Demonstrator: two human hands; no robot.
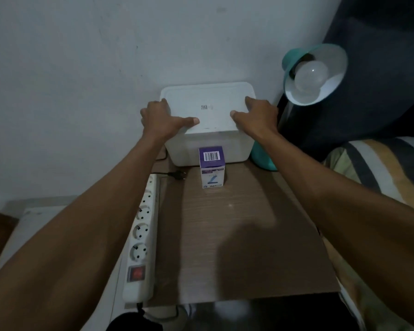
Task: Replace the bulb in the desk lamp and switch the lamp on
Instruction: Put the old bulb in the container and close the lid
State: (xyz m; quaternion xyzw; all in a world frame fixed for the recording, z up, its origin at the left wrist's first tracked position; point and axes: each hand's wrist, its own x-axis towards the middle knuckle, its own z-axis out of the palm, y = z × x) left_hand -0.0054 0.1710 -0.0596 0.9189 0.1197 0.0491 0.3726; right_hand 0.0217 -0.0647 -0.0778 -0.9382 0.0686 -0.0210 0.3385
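Now, left hand (162, 117), right hand (257, 113) clasping lid (208, 96)

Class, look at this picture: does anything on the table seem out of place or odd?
Yes. The black plug lies loose on the table beside the power strip, whose visible sockets are all empty, and the lamp is dark. Nothing looks spilled or broken.

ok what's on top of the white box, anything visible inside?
The left hand and right hand grip the lid by its side edges, and a small printed label sits mid-lid. The closed lid hides the contents.
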